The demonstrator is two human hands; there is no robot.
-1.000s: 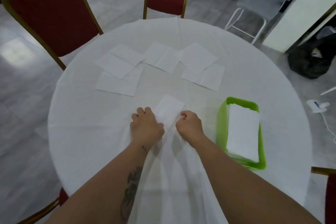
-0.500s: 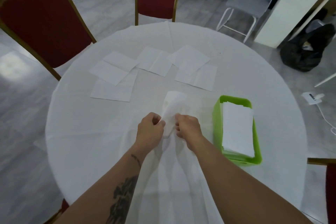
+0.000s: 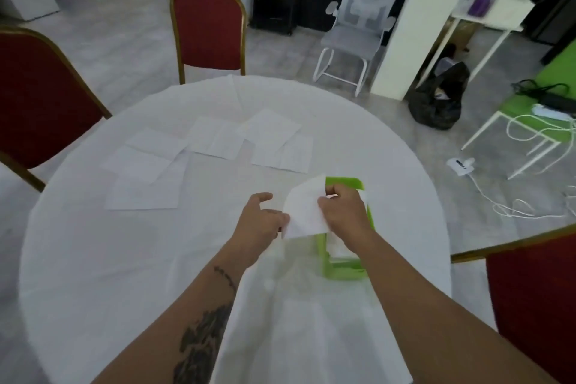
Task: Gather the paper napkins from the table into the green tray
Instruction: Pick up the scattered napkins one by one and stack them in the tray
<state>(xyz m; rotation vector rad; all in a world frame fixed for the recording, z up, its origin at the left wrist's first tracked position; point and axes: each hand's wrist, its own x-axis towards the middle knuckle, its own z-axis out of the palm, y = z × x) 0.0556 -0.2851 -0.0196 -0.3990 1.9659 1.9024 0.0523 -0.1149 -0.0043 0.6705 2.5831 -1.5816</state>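
Right hand point(image 3: 343, 215) pinches napkin point(image 3: 307, 212) above green tray point(image 3: 343, 268); left hand point(image 3: 260, 221) loose, fingers apart. Lower flat, square onto stack.

Right hand point(image 3: 344, 215) grip pinched closed, left hand point(image 3: 260, 221) loosely curled
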